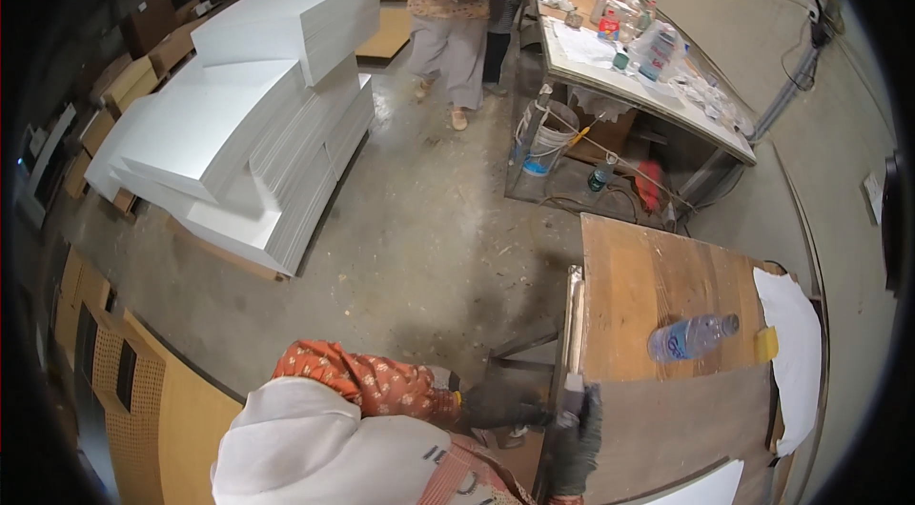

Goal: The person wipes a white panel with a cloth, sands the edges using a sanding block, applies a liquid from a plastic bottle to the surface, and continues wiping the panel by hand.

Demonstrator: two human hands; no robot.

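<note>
From the head view, we saw a small grey block (572,399) at the edge of the wooden table (620,291), right beside our right hand (576,443); it looked light and hard, so its sides seemed best to hold. Our right fingers pointed away from us and our left hand (507,405) pointed sideways toward the table, but blur hid whether either gripped anything.

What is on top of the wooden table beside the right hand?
On the table I see a clear bottle; along its right edge, a yellow piece and a white sheet. What the sheet covers is hidden.
</note>
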